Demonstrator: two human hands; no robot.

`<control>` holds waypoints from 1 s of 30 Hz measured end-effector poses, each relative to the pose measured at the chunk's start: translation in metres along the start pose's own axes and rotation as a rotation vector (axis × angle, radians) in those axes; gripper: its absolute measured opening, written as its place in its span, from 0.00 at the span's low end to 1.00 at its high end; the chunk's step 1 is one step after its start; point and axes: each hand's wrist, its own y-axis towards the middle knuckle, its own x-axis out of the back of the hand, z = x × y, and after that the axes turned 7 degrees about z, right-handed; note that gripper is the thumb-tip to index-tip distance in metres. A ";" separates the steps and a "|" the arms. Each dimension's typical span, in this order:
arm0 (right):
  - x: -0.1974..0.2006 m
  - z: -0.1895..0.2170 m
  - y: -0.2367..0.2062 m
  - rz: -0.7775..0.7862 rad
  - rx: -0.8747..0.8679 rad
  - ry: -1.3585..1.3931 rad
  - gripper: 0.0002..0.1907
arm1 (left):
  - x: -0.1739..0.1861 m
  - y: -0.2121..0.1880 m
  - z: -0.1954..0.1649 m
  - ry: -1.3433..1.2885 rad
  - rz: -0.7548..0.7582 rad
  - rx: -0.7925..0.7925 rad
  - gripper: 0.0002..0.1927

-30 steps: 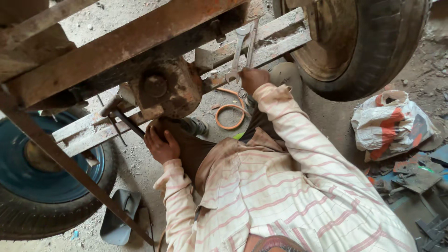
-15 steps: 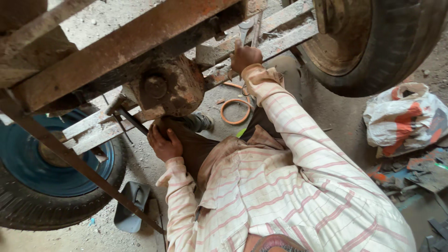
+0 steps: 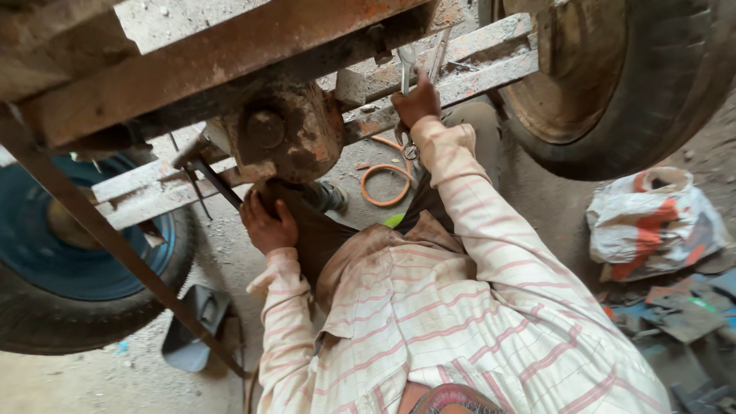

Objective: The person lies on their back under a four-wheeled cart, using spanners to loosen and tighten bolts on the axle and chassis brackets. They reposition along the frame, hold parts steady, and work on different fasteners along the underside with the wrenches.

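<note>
Underneath: rusty axle [image 3: 284,134], prob. dirt floor [image 3: 92,383]

Rusty axle housing [image 3: 280,134] above, wheels [image 3: 613,84] flanking.

The rusty frame beam [image 3: 230,57] hides the head of the wrench [image 3: 406,65] and the fingertips of the right hand [image 3: 418,100] gripping it. The left hand [image 3: 267,222] has its fingertips tucked under the rusty axle housing [image 3: 284,130] — what they touch cannot be told. Both tyres — blue-rimmed [image 3: 77,253] and large [image 3: 636,77] — are cut off by the picture's edges.
</note>
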 end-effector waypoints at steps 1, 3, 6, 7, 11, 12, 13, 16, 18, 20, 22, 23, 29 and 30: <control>0.002 -0.005 -0.005 0.081 -0.085 0.141 0.35 | -0.001 -0.001 0.002 -0.009 0.003 -0.001 0.29; 0.007 -0.017 -0.016 0.162 -0.122 0.415 0.32 | -0.001 -0.002 0.004 -0.026 0.004 -0.007 0.28; 0.015 -0.036 -0.042 0.173 0.027 0.779 0.26 | 0.004 -0.005 0.004 -0.050 -0.007 -0.005 0.29; 0.016 -0.044 -0.054 0.184 0.072 0.875 0.23 | 0.006 -0.006 0.002 -0.037 -0.041 -0.021 0.29; 0.025 -0.064 -0.101 0.157 0.246 0.997 0.21 | 0.018 -0.019 -0.021 -0.049 -0.135 -0.165 0.31; 0.026 -0.065 -0.108 0.151 0.246 1.012 0.18 | 0.019 -0.022 -0.032 -0.072 -0.145 -0.227 0.32; 0.027 -0.067 -0.113 0.145 0.241 1.028 0.15 | 0.017 -0.024 -0.047 -0.128 -0.140 -0.247 0.31; 0.027 -0.069 -0.114 0.109 0.224 1.069 0.11 | -0.002 -0.017 -0.103 -0.311 -0.057 -0.276 0.32; 0.027 -0.069 -0.109 0.083 0.219 1.090 0.11 | -0.020 0.003 -0.142 -0.348 0.038 -0.306 0.37; 0.027 -0.071 -0.104 0.063 0.224 1.104 0.11 | -0.039 0.036 -0.186 -0.291 0.058 -0.210 0.38; 0.030 -0.074 -0.102 0.063 0.186 1.108 0.10 | -0.051 0.078 -0.225 -0.230 0.198 -0.087 0.44; 0.032 -0.076 -0.102 0.062 0.169 1.110 0.09 | -0.054 0.100 -0.244 -0.192 0.222 -0.077 0.45; 0.045 -0.089 -0.097 0.043 0.093 1.141 0.08 | -0.045 0.162 -0.344 -0.220 0.611 0.192 0.32; 0.046 -0.091 -0.095 0.050 0.083 1.177 0.08 | -0.042 0.150 -0.352 -0.415 0.464 -0.193 0.22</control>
